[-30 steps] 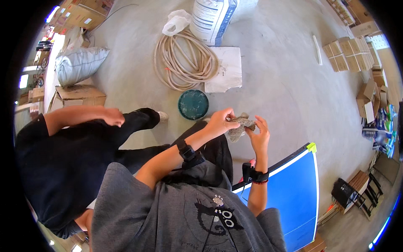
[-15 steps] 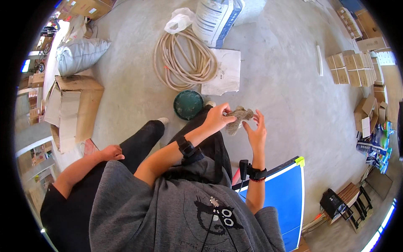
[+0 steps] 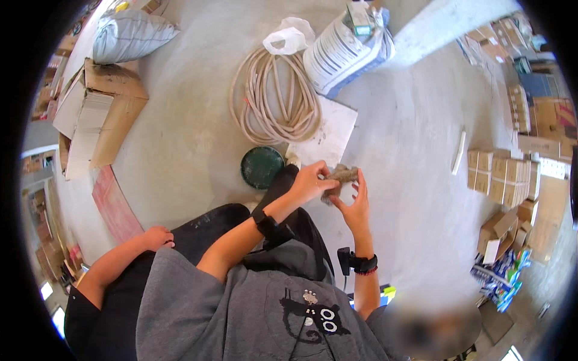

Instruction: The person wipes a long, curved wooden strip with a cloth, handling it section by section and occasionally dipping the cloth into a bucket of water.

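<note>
My left hand [image 3: 312, 185] pinches a crumpled grey-brown piece of fabric [image 3: 339, 176], which looks like a worn work glove. My right hand [image 3: 356, 201] curls round its right end, fingertips on the fabric. Both hands are out in front of my body, above the floor. A dark green round container [image 3: 262, 166] sits on the floor just left of them, beside a foot in a light shoe. Behind it a beige hose coil [image 3: 274, 102] partly overlaps a white board [image 3: 328, 129].
A co-worker's arm [image 3: 114, 265] and dark-clothed leg are at my left. A torn cardboard box [image 3: 117, 132], reddish board [image 3: 117, 204] and grey sack [image 3: 129, 33] lie left. A white sack [image 3: 346, 51] stands beyond the hose. Stacked cartons [image 3: 503, 177] line the right; something blurred [image 3: 433, 325] is at lower right.
The view has turned, so the blue board has mostly left it and more cartons show. My right fingers have closed in on the fabric. The co-worker's arm has moved lower.
</note>
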Available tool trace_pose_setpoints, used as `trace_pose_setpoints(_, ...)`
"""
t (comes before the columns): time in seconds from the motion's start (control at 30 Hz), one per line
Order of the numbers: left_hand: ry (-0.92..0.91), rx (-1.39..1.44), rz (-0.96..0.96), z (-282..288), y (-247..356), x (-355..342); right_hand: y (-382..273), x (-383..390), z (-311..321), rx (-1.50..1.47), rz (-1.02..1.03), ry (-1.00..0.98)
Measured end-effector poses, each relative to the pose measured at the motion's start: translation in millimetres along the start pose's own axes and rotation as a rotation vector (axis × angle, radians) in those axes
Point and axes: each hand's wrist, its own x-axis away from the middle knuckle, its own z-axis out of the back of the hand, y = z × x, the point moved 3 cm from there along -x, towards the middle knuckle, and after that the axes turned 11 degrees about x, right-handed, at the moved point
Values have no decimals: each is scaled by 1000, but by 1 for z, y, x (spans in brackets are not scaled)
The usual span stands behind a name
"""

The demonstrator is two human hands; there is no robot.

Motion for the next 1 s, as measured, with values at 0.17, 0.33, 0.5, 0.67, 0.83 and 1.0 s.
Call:
trace_pose_setpoints(0.17, -126, 385, 143, 0, -1, -48, -4, -65, -1, -15, 100, -95)
trace_pose_setpoints(0.33, -28, 319, 172, -3, -3, -71, 11, -103, -5, -116, 72, -197)
trace_pose_setpoints(0.5, 282, 140, 199, -5, -9, -100, 22, -152, -5, -187, 29, -435)
trace_pose_setpoints(0.67, 363, 327, 184, 21, -39, -141, 44, -229, 2, -78, 146, -546)
trace_pose_setpoints(0.83, 588, 371, 256, 85, -133, -170, 143, -336, -33, 125, 227, -536)
trace_pose_setpoints(1.0, 848, 218, 322, 141, -259, -176, 291, -444, -126, 384, 450, -498)
